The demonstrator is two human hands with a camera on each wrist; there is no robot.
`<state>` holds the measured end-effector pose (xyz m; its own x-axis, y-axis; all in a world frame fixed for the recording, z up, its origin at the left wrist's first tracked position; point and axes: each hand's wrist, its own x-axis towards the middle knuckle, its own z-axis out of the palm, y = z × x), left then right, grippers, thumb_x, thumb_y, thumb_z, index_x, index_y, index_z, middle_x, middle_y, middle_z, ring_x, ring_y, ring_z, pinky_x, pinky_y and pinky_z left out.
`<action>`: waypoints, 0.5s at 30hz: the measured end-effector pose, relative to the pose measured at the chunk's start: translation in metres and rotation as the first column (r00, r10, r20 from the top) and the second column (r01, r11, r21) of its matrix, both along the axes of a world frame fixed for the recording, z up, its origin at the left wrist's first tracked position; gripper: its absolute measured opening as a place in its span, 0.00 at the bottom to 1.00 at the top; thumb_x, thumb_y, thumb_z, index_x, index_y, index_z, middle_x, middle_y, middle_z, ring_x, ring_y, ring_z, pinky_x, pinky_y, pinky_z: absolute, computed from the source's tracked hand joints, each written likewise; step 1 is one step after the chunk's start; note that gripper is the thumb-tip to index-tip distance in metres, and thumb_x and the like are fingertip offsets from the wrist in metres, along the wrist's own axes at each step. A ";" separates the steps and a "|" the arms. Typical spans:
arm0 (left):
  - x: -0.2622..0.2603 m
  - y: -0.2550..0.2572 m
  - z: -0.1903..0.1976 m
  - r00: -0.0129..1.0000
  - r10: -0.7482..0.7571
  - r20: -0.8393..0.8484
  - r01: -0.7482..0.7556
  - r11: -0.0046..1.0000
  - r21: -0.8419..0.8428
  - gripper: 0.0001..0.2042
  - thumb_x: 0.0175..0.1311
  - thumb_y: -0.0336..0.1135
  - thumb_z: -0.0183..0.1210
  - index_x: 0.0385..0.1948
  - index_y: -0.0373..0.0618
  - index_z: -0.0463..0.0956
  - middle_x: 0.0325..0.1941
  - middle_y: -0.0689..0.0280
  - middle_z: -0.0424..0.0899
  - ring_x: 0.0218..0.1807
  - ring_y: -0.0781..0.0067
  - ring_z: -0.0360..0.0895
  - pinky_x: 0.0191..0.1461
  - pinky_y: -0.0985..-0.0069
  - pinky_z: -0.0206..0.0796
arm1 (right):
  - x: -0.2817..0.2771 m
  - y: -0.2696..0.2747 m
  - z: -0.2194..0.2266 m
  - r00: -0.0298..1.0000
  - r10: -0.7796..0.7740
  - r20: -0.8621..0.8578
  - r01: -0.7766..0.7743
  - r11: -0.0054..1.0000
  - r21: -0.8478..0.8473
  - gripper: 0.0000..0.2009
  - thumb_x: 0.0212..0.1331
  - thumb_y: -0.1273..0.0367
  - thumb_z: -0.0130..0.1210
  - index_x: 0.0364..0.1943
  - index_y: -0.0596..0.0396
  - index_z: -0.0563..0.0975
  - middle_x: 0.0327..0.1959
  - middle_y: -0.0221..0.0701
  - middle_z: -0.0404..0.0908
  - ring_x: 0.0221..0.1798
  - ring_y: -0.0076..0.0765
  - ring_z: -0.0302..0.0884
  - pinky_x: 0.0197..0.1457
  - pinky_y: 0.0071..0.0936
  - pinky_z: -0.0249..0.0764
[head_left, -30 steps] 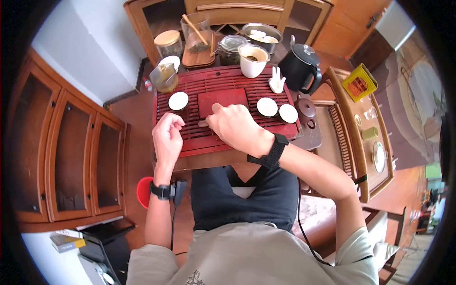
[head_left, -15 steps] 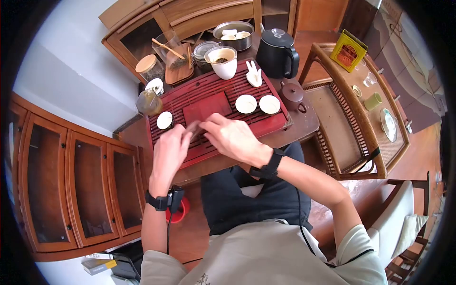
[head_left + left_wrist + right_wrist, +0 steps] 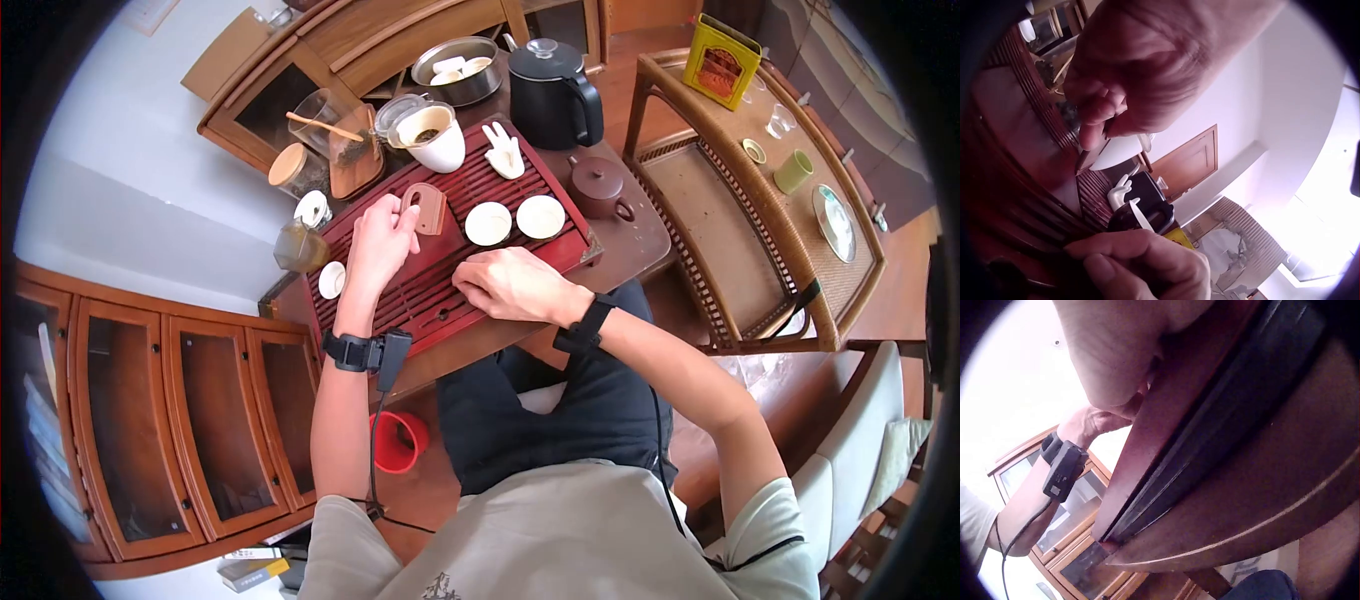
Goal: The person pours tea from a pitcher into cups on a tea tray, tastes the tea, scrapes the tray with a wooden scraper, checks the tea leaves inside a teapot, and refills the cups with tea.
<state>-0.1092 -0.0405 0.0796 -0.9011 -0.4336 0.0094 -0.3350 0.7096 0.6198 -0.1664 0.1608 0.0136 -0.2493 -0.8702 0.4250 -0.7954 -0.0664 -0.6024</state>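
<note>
My left hand (image 3: 382, 243) pinches a flat reddish-brown wooden piece (image 3: 430, 209) with a rounded, cut-out top, raised over the slatted red tea tray (image 3: 400, 312). In the left wrist view its edge shows just below my left fingertips. My right hand (image 3: 515, 285) rests at the tray's near side, fingers loosely curled; the left wrist view shows no object between its thumb and forefinger (image 3: 1129, 242). Beyond it, two white cups (image 3: 488, 224) stand on the tray. Another white cup (image 3: 332, 280) sits left, partly behind my left wrist.
A white lidless pot (image 3: 440, 150) and a white hand figurine (image 3: 503, 158) stand toward the back. A glass pitcher (image 3: 300, 248) is at the left. Beyond the tray's right side are a brown teapot (image 3: 597, 187) and black kettle (image 3: 547, 95); farther right stands a rattan cart (image 3: 690, 200).
My right hand was at the wooden piece; both hands then met over it. Now my left hand alone holds it, farther back, and my right hand has drawn apart. The head view has turned.
</note>
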 end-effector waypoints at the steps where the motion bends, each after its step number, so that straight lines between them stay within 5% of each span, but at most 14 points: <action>1: -0.003 0.002 -0.002 1.000 -0.004 -0.010 0.004 1.000 -0.004 0.11 0.70 0.37 0.54 0.28 0.40 0.70 0.14 0.67 0.76 0.12 0.84 0.65 0.15 0.81 0.53 | 0.001 0.001 0.001 1.000 -0.009 0.009 0.009 1.000 -0.001 0.06 0.59 0.70 0.53 0.34 0.58 0.77 0.30 0.39 0.80 0.36 0.48 0.80 0.41 0.41 0.77; 9: -0.024 0.000 -0.010 0.991 0.125 -0.040 -0.099 0.913 0.397 0.13 0.73 0.37 0.48 0.28 0.40 0.67 0.19 0.60 0.80 0.13 0.82 0.68 0.16 0.83 0.55 | 0.002 0.000 -0.002 1.000 -0.030 -0.002 0.030 0.998 -0.056 0.07 0.56 0.70 0.54 0.27 0.59 0.73 0.26 0.41 0.79 0.31 0.50 0.80 0.35 0.42 0.77; 15: -0.033 0.000 -0.017 0.993 0.085 0.085 -0.111 0.925 0.363 0.12 0.72 0.37 0.47 0.28 0.40 0.66 0.19 0.59 0.80 0.12 0.82 0.66 0.14 0.82 0.52 | 0.002 0.001 -0.003 0.999 -0.035 0.006 0.036 0.996 -0.085 0.07 0.55 0.70 0.55 0.26 0.59 0.73 0.24 0.41 0.78 0.29 0.50 0.80 0.33 0.42 0.77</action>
